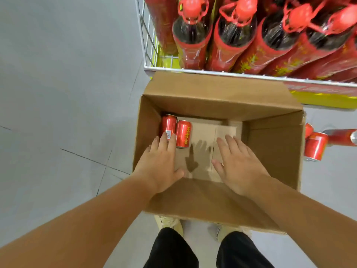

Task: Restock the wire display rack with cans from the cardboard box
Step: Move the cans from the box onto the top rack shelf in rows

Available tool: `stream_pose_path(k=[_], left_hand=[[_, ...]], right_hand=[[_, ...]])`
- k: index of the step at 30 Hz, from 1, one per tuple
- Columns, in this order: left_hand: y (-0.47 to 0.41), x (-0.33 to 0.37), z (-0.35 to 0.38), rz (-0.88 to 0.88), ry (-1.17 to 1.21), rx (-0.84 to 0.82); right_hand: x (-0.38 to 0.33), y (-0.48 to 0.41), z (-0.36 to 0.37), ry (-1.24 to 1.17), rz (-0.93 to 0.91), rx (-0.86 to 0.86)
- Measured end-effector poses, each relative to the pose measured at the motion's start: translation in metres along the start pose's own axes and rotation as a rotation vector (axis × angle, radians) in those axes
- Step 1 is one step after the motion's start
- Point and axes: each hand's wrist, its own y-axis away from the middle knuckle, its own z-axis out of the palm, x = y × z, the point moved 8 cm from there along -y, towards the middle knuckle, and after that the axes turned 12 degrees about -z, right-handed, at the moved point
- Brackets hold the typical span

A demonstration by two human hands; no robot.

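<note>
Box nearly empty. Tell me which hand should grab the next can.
Left. The left hand has fingertips at the two cans in the cardboard box; the right hand is over bare cardboard.

Red cans [176, 130] with yellow lettering; brown cardboard box [274, 144]; white wire rack [193, 71]; red-labelled dark bottles [228, 35]; grey tiled floor [58, 74].
</note>
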Motion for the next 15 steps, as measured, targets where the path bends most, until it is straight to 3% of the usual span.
stream_pose_path(k=[7, 15], left_hand=[[-0.081, -0.008, 0.056, -0.108, 0.064, -0.094], [-0.143, -0.018, 0.106, -0.286, 0.397, -0.172]], right_hand=[[0.011, -0.084, 0.058, -0.036, -0.025, -0.030], [0.019, -0.165, 0.097, -0.247, 0.052, -0.024]])
